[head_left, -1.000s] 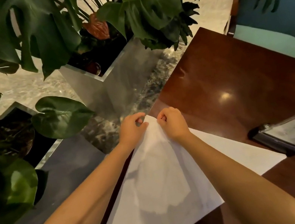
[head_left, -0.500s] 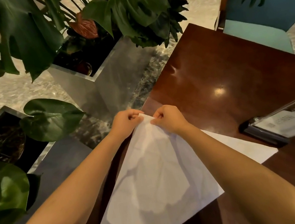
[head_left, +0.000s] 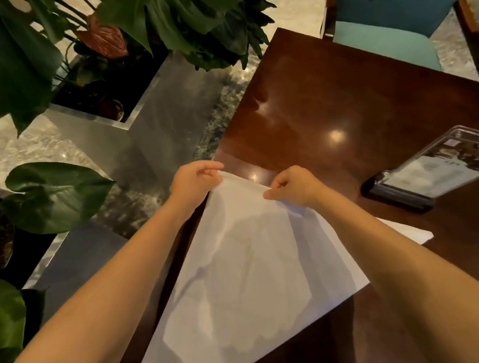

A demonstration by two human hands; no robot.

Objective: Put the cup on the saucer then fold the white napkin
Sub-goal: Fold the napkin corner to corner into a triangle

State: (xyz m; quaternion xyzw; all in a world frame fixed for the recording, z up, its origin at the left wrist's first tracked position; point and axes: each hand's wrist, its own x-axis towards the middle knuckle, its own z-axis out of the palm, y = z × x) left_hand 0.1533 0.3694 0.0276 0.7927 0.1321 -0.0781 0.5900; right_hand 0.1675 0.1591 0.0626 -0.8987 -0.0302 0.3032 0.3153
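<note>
We pinch napkin [head_left: 249, 279] far edge, left hand [head_left: 192, 183] and right hand [head_left: 293, 186]; uneven pull probably skews fold.

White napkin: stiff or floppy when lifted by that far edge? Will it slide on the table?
Likely floppy: the white napkin shows soft wrinkles and drapes down from where the left hand and right hand pinch its far edge. Probably light, since a fingertip grip lifts that layer. It may slide easily: the table looks glossy.

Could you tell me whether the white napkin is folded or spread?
Folded: white napkin shows two layers; left hand and right hand pinch its far edge.
</note>
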